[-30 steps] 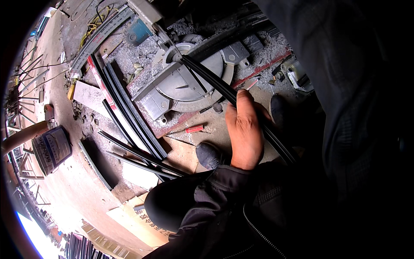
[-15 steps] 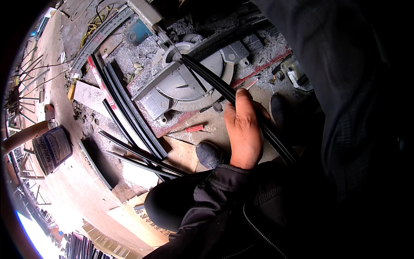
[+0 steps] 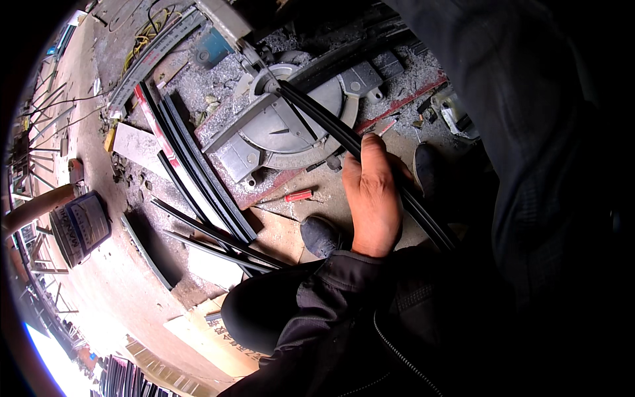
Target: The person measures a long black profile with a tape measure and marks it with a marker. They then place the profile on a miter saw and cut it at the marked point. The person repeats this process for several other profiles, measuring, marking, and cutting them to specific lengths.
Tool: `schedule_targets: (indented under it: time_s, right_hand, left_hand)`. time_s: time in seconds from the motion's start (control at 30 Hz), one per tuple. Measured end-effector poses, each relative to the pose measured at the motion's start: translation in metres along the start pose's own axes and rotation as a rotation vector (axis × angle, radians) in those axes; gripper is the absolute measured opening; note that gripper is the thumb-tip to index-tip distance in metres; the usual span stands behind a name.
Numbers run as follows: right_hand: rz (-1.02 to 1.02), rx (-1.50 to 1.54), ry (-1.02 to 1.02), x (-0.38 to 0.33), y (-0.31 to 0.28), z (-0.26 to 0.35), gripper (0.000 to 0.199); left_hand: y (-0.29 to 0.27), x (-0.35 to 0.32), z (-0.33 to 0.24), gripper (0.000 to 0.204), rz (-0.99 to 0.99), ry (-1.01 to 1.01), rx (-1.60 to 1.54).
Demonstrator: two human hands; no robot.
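Note:
My left hand [image 3: 374,198] is closed around a long black grooved strip [image 3: 324,121]. The strip slants across the silver round base of a mitre saw [image 3: 281,129], its far end beside the saw's fence and blade area. Its near end runs back under my hand into the dark beside my body. A broad dark sleeve [image 3: 509,119] rises along the right side; the hand at its end is not visible. Metal shavings lie around the saw base. A screwdriver with a red handle [image 3: 299,196] rests on the ground between the saw and my shoe.
Several black strips [image 3: 211,185] lie left of the saw, some over white board. A labelled bucket [image 3: 83,225] stands farther left. Yellow cord [image 3: 139,49] is coiled at the top left. Flat cardboard [image 3: 218,341] lies near my knee, and a clear plastic container [image 3: 455,114] sits right of the saw.
My left hand and the strip stay almost where they were, with only a very slight shift of the hand. Nothing is let go or newly gripped.

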State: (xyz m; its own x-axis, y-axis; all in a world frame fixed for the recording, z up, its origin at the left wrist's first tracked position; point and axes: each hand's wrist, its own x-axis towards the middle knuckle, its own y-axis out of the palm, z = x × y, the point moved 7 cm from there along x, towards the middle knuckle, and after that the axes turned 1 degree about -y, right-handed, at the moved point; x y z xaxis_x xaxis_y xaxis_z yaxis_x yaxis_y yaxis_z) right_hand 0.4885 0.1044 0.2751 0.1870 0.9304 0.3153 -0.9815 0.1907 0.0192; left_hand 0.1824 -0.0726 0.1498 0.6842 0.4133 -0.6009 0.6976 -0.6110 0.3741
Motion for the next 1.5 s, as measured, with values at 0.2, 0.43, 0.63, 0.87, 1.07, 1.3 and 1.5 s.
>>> schedule_targets:
  time_s: [0.2,0.43,0.63,0.87,1.07,1.3,1.5]
  right_hand:
    - [-0.019,-0.046,0.023,0.001,0.004,0.003,0.019]
    - [-0.054,-0.193,0.09,0.011,0.008,0.0,0.018]
    - [-0.093,-0.297,0.135,0.009,0.022,0.007,0.017]
    - [-0.172,-0.439,0.212,-0.002,0.032,0.016,0.015]
    - [-0.251,-0.53,0.256,-0.018,0.043,0.023,0.015]
    - [-0.289,-0.562,0.281,-0.025,0.047,0.024,0.014]
    - [-0.334,-0.521,0.322,-0.029,0.051,0.021,0.015]
  left_hand:
    - [-0.002,0.002,0.005,0.05,0.006,-0.002,-0.058]
    - [-0.002,0.0,0.004,0.049,-0.013,0.016,-0.02]
    - [-0.002,0.002,0.008,0.05,-0.007,0.002,-0.034]
    - [-0.006,0.006,0.011,0.061,-0.012,0.063,0.068]
    - [-0.005,0.006,0.012,0.055,-0.025,0.054,0.022]
    - [-0.002,0.006,0.015,0.053,-0.035,0.087,-0.007]
    - [0.0,0.006,0.013,0.052,-0.025,0.111,-0.002]
